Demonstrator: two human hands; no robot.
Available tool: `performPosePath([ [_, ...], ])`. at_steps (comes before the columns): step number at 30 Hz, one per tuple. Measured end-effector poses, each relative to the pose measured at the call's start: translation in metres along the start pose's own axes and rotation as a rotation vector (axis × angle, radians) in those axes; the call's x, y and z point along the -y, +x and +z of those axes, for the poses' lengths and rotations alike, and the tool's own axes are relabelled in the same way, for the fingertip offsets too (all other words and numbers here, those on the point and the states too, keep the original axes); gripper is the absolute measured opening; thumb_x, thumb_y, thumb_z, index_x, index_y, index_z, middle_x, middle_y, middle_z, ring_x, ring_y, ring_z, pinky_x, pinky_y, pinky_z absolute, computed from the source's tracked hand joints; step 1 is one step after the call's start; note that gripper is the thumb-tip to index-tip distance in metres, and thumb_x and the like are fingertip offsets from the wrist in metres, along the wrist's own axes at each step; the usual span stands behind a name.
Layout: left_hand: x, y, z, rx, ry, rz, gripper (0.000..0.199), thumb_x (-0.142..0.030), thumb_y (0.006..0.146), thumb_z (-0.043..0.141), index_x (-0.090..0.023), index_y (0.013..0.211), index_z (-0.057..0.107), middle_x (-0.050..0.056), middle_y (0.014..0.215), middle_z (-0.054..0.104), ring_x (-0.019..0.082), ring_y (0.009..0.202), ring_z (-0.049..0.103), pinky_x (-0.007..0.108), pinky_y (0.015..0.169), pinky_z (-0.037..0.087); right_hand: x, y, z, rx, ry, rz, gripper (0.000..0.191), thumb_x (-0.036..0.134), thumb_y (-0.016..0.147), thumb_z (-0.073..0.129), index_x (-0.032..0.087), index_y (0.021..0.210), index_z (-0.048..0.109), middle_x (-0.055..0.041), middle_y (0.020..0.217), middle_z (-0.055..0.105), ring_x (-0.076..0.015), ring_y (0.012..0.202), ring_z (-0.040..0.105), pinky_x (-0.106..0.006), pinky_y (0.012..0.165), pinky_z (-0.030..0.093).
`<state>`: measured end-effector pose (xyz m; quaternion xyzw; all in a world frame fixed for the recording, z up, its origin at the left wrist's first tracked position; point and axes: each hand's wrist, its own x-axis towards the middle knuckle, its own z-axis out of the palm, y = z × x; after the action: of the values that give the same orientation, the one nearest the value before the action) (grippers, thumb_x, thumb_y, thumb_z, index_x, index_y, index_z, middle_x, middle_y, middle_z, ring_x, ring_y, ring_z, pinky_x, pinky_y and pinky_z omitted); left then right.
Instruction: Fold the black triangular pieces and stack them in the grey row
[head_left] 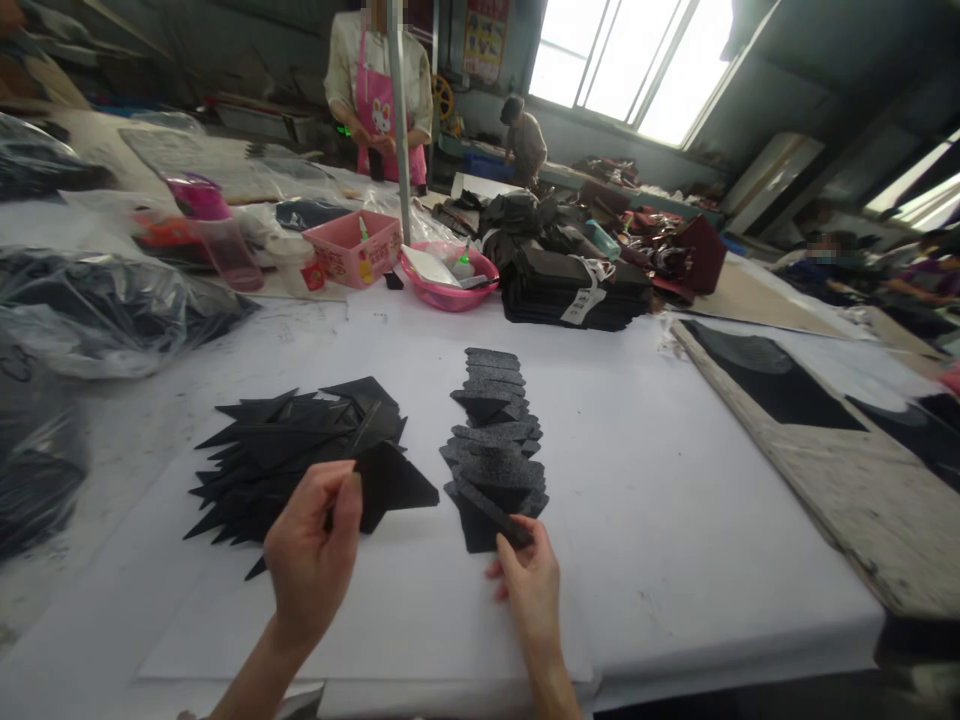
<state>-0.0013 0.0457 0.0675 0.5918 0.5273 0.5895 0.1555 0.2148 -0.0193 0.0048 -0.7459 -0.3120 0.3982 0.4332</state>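
Pinched in my left hand (pixel 319 540) is a flat black piece with pointed corners (pixel 394 488), held up over the right side of a heap of similar black pieces (pixel 285 450). My right hand (pixel 529 570) has its thumb and fingers closed on a narrow dark strip (pixel 487 508) at the near end of an overlapping row of speckled dark grey pieces (pixel 495 435). The strip's far end lies over that row. Both hands are above the white-covered table (pixel 637 520), with a gap between them.
Behind the work lie a pink basin (pixel 450 290), a pink box (pixel 352 250), a tumbler (pixel 221 240) and a bundle of black pieces (pixel 574 290). Plastic-wrapped black material (pixel 112 310) is at left, a board (pixel 795 470) at right. A person in a pink apron (pixel 379 95) stands opposite, behind a pole (pixel 400 130).
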Motion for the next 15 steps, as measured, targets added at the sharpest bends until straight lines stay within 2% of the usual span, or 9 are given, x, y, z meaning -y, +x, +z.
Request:
performPosePath([
  [1,-0.005,-0.008,-0.005,0.106,0.070,0.170,0.009,-0.022,0.097,0.058,-0.017,0.096,0.064,0.003,0.094,0.063,0.014,0.082,0.059,0.023,0.076,0.046,-0.001,0.000,-0.003,-0.039,-0.079,-0.066,0.049,0.050,0.080,0.059,0.016,0.114,0.057,-0.0020,0.071,0.064,-0.0139,0.050,0.056,-0.025,0.046,0.047],
  [3,-0.011,-0.032,-0.008,0.345,0.123,0.428,0.015,-0.011,0.095,0.057,-0.016,0.108,0.064,0.006,0.100,0.064,0.017,0.091,0.061,0.026,0.082,0.048,-0.002,0.000,-0.012,-0.136,-0.271,-0.223,0.050,0.053,0.081,0.060,0.019,0.118,0.061,-0.0071,0.095,0.066,-0.0123,0.054,0.055,-0.028,0.056,0.050],
  [4,-0.012,-0.047,-0.007,0.443,0.139,0.513,0.018,-0.009,0.094,0.057,-0.014,0.110,0.063,0.007,0.098,0.064,0.018,0.091,0.061,0.028,0.082,0.049,-0.002,0.000,-0.017,-0.179,-0.362,-0.287,0.052,0.055,0.082,0.059,0.021,0.120,0.061,-0.0089,0.105,0.064,-0.0118,0.055,0.055,-0.029,0.058,0.050],
  [6,-0.012,-0.079,-0.001,0.597,0.164,0.630,0.014,-0.008,0.094,0.057,-0.011,0.106,0.063,0.008,0.090,0.064,0.020,0.087,0.061,0.033,0.078,0.051,-0.002,0.000,-0.030,-0.228,-0.488,-0.359,0.056,0.063,0.085,0.053,0.021,0.122,0.063,-0.0104,0.110,0.062,-0.0115,0.054,0.053,-0.029,0.056,0.047],
  [8,-0.010,-0.105,0.006,0.731,0.189,0.690,0.009,-0.010,0.094,0.055,-0.012,0.098,0.063,0.006,0.080,0.060,0.020,0.078,0.060,0.032,0.068,0.051,0.000,0.000,-0.041,-0.235,-0.523,-0.393,0.057,0.066,0.088,0.047,0.019,0.114,0.066,-0.0093,0.101,0.064,-0.0123,0.053,0.053,-0.029,0.056,0.045],
  [11,-0.008,-0.124,0.013,0.792,0.190,0.716,0.009,-0.010,0.093,0.054,-0.013,0.089,0.061,0.006,0.075,0.056,0.020,0.072,0.058,0.031,0.062,0.050,0.003,-0.008,-0.050,-0.102,-0.514,-0.421,0.046,0.060,0.093,0.045,0.020,0.099,0.068,-0.0049,0.085,0.067,-0.0138,0.060,0.058,-0.027,0.063,0.047],
  [15,-0.008,-0.124,0.012,0.828,0.164,0.691,0.011,-0.013,0.094,0.054,-0.012,0.084,0.060,0.007,0.078,0.057,0.021,0.076,0.058,0.032,0.063,0.051,0.003,-0.027,-0.032,0.145,-0.604,-0.547,0.029,0.046,0.096,0.049,0.024,0.093,0.068,-0.0024,0.086,0.066,-0.0147,0.069,0.060,-0.026,0.066,0.046],
])
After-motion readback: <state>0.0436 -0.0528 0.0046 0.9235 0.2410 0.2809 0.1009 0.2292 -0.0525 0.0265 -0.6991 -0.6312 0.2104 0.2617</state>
